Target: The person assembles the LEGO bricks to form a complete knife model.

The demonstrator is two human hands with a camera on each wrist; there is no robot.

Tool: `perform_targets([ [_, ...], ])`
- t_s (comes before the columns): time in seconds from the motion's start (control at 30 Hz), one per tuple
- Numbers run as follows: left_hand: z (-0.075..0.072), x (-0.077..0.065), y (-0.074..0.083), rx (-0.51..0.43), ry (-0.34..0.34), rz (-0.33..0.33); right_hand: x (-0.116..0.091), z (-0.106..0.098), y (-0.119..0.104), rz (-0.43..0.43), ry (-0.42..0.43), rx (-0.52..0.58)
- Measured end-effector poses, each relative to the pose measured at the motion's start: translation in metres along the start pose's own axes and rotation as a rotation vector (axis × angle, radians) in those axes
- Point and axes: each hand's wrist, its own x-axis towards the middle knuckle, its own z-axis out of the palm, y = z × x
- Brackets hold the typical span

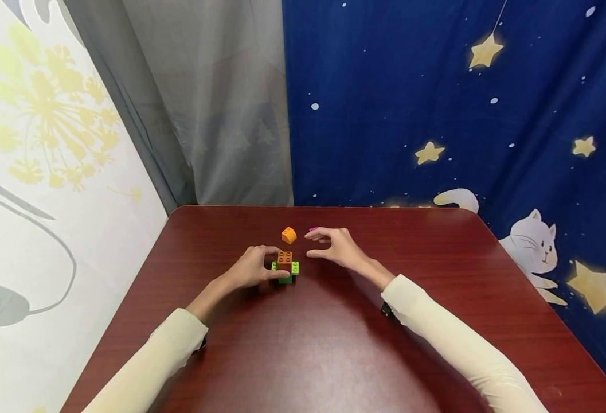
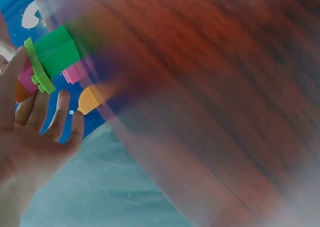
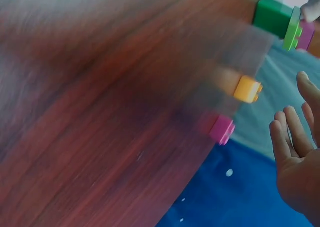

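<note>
A stack of toy building bricks stands on the table, its brown-orange brick [image 1: 284, 257] on top. Under that come a magenta brick [image 3: 305, 35], a light green plate [image 2: 39, 67] and a dark green block [image 2: 57, 54] at the bottom. My left hand [image 1: 254, 268] grips the stack's upper part between thumb and fingers. Just behind the stack lies a small orange brick [image 1: 289, 236] with a rounded side. My right hand [image 1: 340, 250] hovers to the right, fingers spread from the thumb, holding nothing. Its fingertips partly cover a loose magenta brick [image 1: 313, 229] in the head view.
The dark red wooden table [image 1: 303, 355] has its far edge just beyond the bricks. Behind it hang a grey curtain [image 1: 230, 115] and a blue curtain [image 1: 364, 115] with stars. A pale wall panel [image 1: 50, 229] stands at the left.
</note>
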Motion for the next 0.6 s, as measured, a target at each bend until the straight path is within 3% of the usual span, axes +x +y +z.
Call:
perform_targets([
  [0.17,-0.003,0.0,0.002,-0.026,-0.001,-0.006,0.002,-0.007,0.014,0.035,0.007,0.005],
  [0.4,-0.012,0.002,0.009,-0.012,0.085,0.05,0.008,-0.012,0.031,0.099,0.031,-0.02],
  [0.6,-0.01,0.003,0.011,-0.015,0.113,0.07,0.012,-0.012,0.048,0.15,0.051,-0.061],
])
